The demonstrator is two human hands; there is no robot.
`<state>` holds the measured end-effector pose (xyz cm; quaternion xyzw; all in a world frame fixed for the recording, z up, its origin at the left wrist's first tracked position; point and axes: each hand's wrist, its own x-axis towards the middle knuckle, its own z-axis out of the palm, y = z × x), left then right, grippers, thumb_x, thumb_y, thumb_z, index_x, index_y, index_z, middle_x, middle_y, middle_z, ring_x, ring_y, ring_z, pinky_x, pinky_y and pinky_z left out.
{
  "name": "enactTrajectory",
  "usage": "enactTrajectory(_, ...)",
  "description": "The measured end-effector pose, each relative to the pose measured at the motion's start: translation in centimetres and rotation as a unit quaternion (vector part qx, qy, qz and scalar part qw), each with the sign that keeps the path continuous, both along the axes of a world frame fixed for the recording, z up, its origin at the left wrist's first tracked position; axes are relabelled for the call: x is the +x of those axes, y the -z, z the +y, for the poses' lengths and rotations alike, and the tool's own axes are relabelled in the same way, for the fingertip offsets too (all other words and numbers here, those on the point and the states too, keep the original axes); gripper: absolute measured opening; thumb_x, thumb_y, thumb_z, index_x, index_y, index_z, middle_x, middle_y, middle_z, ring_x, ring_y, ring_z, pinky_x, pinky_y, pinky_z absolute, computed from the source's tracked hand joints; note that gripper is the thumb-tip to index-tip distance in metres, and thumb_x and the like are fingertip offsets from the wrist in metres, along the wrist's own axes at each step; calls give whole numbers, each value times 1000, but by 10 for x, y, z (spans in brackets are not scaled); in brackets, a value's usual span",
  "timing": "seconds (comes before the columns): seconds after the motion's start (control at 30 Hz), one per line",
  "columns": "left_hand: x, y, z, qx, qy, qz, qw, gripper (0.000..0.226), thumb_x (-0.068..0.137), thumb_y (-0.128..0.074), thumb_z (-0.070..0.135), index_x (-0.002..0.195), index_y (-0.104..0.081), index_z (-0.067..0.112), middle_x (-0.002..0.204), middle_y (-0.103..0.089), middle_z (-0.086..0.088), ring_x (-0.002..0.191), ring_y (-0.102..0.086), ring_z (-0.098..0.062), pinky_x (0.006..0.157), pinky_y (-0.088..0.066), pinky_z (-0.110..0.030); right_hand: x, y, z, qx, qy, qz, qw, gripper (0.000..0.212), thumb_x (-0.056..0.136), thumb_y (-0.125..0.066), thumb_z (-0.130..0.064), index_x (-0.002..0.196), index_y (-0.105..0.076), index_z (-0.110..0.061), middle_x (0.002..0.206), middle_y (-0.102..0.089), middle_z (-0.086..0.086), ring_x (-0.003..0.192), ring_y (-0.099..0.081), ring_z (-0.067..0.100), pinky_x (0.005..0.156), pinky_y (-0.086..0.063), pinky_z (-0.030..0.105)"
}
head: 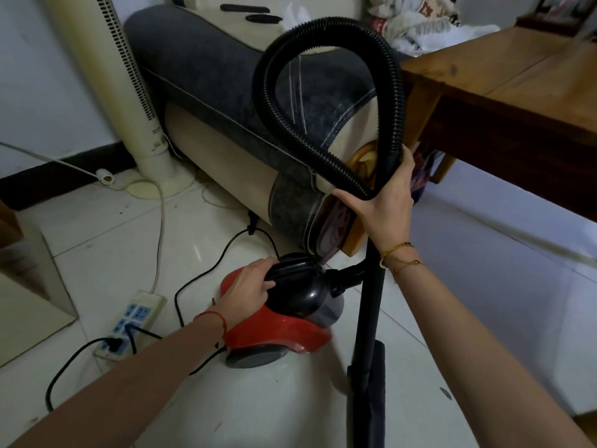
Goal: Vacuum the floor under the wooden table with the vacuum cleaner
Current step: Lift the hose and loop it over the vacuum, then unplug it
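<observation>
A red and black canister vacuum cleaner (290,331) sits on the white tiled floor at centre. My left hand (248,287) grips the black handle on top of its body. Its ribbed black hose (323,92) loops high in front of the sofa and comes down to the wand. My right hand (384,197) holds the top of the black wand (368,318), fingers curled round the hose end. The floor head (368,399) stands on the tiles near the bottom edge. The wooden table (517,92) juts in from the right, with shaded floor beneath it.
A grey and cream sofa (226,101) stands behind the vacuum. A cream tower fan (129,92) is at the back left. A power strip (129,321) with black cables lies on the floor at left. Clothes (420,27) are piled beyond the table.
</observation>
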<state>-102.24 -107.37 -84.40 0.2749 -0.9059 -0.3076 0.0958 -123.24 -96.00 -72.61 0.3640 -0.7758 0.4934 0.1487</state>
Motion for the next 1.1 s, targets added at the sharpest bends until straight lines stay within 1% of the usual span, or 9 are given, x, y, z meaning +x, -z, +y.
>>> enactTrajectory(0.13, -7, 4, -2, -4, 2, 21, 1000, 44, 87, -55, -9, 126, -54, 12, 117, -58, -4, 103, -48, -4, 72, -29, 10, -7, 7, -10, 14, 2, -2, 1000, 118, 63, -79, -60, 148, -15, -9, 147, -35, 3, 125, -44, 13, 96, -45, 30)
enactTrajectory(0.23, -8, 7, -2, -9, 0, 34, 999, 42, 89, -55, -3, 128, -53, 13, 118, -58, -3, 109, -52, -10, 81, -31, 0, -8, 15, -16, 46, 8, 9, 999, 125, 60, -78, -66, 150, -10, -10, 149, -33, 4, 128, -47, 21, 95, -51, 38)
enactTrajectory(0.3, -8, 8, -2, -15, 1, 37, 999, 42, 90, -55, 1, 129, -52, 15, 119, -58, -3, 112, -51, -13, 87, -32, -10, -8, 19, -16, 58, 7, 8, 998, 131, 58, -78, -66, 151, -8, -8, 149, -32, 5, 134, -39, 20, 101, -41, 32)
enactTrajectory(0.37, -6, 9, -3, -25, 6, 35, 999, 42, 92, -55, 3, 131, -51, 15, 119, -58, -3, 112, -49, -14, 89, -32, -14, -8, 20, -15, 65, 3, 5, 998, 134, 57, -78, -67, 151, -6, -6, 148, -31, 6, 136, -34, 18, 101, -31, 21)
enactTrajectory(0.43, -6, 10, -2, -37, 7, 32, 999, 42, 92, -54, 6, 132, -49, 17, 121, -57, -3, 113, -49, -15, 91, -34, -17, -9, 19, -12, 66, -1, -2, 998, 135, 56, -76, -69, 152, -5, -7, 148, -31, 5, 136, -32, 17, 101, -25, 18)
enactTrajectory(0.57, -4, 11, 3, -62, 2, 7, 998, 54, 92, -52, 9, 143, -37, 17, 134, -48, -2, 123, -43, -16, 102, -33, -23, -9, 16, -4, 55, 12, -18, 998, 135, 56, -72, -75, 152, -3, -9, 148, -29, 5, 139, -28, 17, 107, -23, 20)
enactTrajectory(0.67, 0, 11, 6, -87, 9, -4, 996, 63, 91, -52, 9, 149, -26, 13, 145, -36, -4, 132, -35, -18, 110, -29, -27, -7, 15, 1, 55, 27, -20, 998, 136, 58, -69, -77, 152, 1, -10, 153, -24, 6, 142, -24, 19, 114, -26, 30)
enactTrajectory(0.9, 11, 6, 11, -105, 21, -15, 994, 66, 93, -50, 14, 151, -18, 10, 154, -24, -6, 141, -22, -18, 117, -20, -29, -8, 10, 12, 79, 38, -25, 996, 122, 69, -61, -75, 152, 0, -10, 160, -10, 8, 146, -13, 23, 119, -17, 38)
enactTrajectory(1.1, 26, -4, 12, -101, 15, 2, 995, 63, 96, -47, 15, 151, -17, 9, 155, -22, -7, 142, -21, -19, 118, -17, -28, 10, 2, 12, 138, 81, 79, 984, 106, 80, -51, -72, 152, -10, -6, 159, -13, 13, 146, -12, 29, 120, -14, 45)
